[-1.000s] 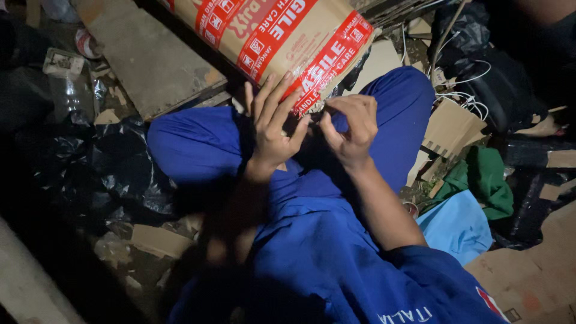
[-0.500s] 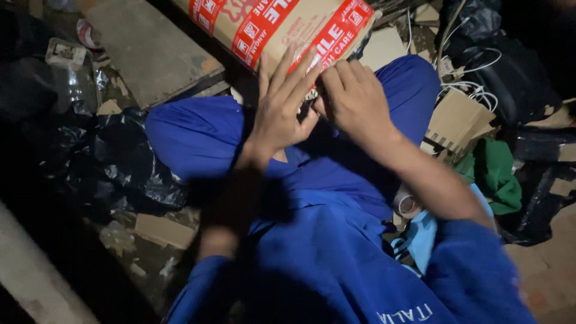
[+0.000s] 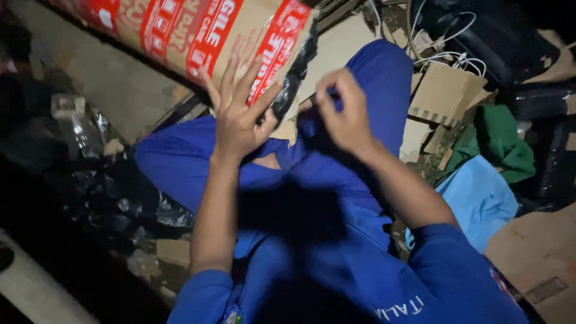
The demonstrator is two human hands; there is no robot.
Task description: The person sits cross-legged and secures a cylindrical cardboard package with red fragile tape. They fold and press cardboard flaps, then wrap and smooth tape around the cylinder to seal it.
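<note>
A long cardboard box (image 3: 198,33) wrapped in red printed tape lies across my blue-trousered knees (image 3: 372,78). My left hand (image 3: 237,111) is spread flat against the box's near end, fingers apart. My right hand (image 3: 345,114) is closed just right of that end, pinching a strip of black plastic (image 3: 294,84) that hangs from the box's corner. Both forearms reach up from my blue shirt at the bottom.
Crumpled black plastic (image 3: 120,204) lies on the ground at left, by a flat board (image 3: 114,84). To the right are a brown paper bag (image 3: 444,96), white cables (image 3: 444,57), green cloth (image 3: 498,141), light blue cloth (image 3: 480,198) and cardboard (image 3: 540,252).
My right hand has pulled back from the box end toward me with the black strip. My left hand stays pressed on the box, and the view has shifted closer.
</note>
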